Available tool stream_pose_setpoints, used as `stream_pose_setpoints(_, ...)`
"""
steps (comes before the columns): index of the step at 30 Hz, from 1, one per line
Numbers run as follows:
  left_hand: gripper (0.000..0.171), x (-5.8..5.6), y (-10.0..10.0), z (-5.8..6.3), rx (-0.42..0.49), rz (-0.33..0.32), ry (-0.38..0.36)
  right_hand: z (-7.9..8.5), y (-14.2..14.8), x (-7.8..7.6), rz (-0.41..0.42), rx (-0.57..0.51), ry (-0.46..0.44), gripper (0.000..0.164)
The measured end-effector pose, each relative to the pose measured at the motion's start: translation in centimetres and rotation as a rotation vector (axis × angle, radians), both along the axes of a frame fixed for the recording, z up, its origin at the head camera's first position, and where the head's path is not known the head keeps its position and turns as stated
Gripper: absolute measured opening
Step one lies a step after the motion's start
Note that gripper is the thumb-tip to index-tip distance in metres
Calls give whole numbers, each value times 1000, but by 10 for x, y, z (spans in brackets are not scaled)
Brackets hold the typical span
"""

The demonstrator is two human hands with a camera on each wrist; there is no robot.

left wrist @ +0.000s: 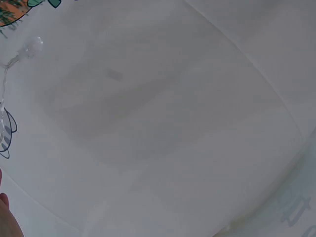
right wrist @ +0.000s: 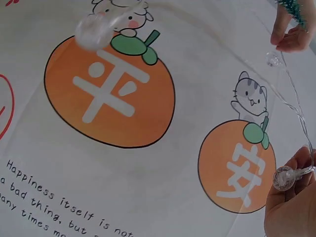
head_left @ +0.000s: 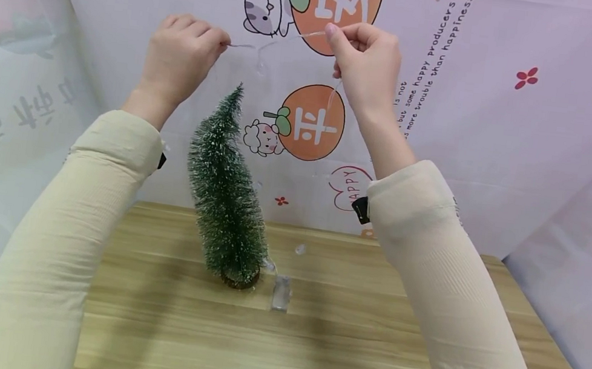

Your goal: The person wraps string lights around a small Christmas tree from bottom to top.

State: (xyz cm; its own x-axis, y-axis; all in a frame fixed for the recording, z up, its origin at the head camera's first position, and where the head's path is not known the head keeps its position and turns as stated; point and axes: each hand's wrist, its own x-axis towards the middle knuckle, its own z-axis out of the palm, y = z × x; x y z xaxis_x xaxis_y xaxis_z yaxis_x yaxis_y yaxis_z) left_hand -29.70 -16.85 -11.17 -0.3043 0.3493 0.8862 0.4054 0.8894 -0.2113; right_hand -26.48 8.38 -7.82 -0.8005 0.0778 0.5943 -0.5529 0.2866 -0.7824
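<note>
A string of clear fairy lights (head_left: 291, 37) stretches between both raised hands. My left hand (head_left: 182, 53) pinches its wire at the left, above the tree's tip. To the right, my right hand (head_left: 367, 62) pinches the string between thumb and fingers, and a loose length hangs below. In the right wrist view a round clear bulb (right wrist: 285, 177) sits at the right fingers, and another bulb (right wrist: 273, 59) hangs near the left hand. A small green bottle-brush Christmas tree (head_left: 226, 195) leans left on its round base, below the hands. The left wrist view shows only an edge of the left hand.
On the wooden table (head_left: 366, 338), a small clear battery box (head_left: 281, 293) lies right of the tree's base, its wire running toward the tree. A clear bulb (head_left: 300, 249) shows behind it. A printed white cloth (head_left: 471, 137) hangs behind the table.
</note>
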Motion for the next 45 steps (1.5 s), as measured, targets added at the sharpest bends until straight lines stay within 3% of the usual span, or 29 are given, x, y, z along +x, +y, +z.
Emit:
stream_pose_setpoints(4,19,1,0,2,69,0,-46,7,-6,4,51,-33,-5,18)
stream_pose_setpoints(8,17,4,0,5,129,13,-102,11,-12,11,154,-63,-9,16)
stream_pose_setpoints(15,17,7,-3,5,211,77,-129,12,-13,23,298,55,-73,16)
stream_pose_setpoints(19,17,7,-3,4,224,94,-137,8,-15,25,346,92,-22,18)
stream_pose_setpoints(22,17,7,-3,3,224,105,-141,4,-20,27,300,122,72,16)
stream_pose_setpoints(28,16,5,-2,3,235,110,-150,-8,-27,35,28,334,368,16)
stream_pose_setpoints(31,16,6,-2,3,263,121,-174,-15,-32,39,-32,387,479,18)
stream_pose_setpoints(36,17,8,-3,3,301,135,-219,-24,-45,46,16,296,516,17)
stream_pose_setpoints(42,18,7,-4,2,326,139,-241,-36,-58,52,146,138,454,15)
stream_pose_setpoints(45,17,7,-5,0,342,138,-255,-42,-63,55,169,144,446,16)
